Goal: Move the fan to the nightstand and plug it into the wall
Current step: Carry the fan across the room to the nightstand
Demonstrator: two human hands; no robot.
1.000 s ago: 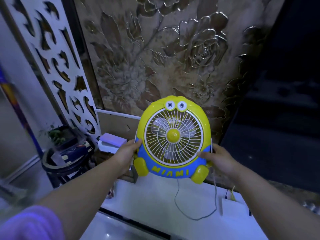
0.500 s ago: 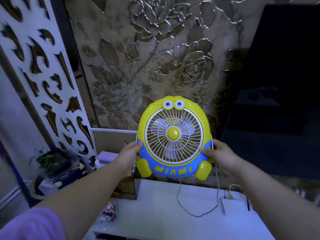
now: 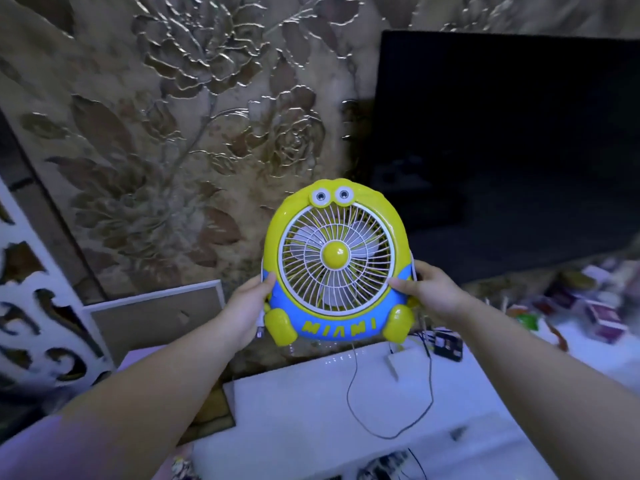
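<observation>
A yellow and blue cartoon fan [image 3: 335, 261] with a white grille and the word MIAMI on its base is held upright in the air above a white cabinet top [image 3: 294, 417]. My left hand [image 3: 247, 310] grips its left side and also holds a white plug against the fan. My right hand [image 3: 427, 289] grips its right side. The fan's thin grey cord [image 3: 391, 407] hangs down in a loop over the white surface. No wall socket shows.
A large dark TV screen [image 3: 502, 140] stands at the right. Small boxes and clutter [image 3: 588, 313] lie under it. A brown embossed floral wall [image 3: 190, 133] is behind, a white carved screen [image 3: 31, 299] at left, a framed panel [image 3: 156, 317] leaning.
The view has swung to the right, bringing the TV and the clutter into sight and the plant stand out of it. Both hands still hold the fan, carried rightward along the wall.
</observation>
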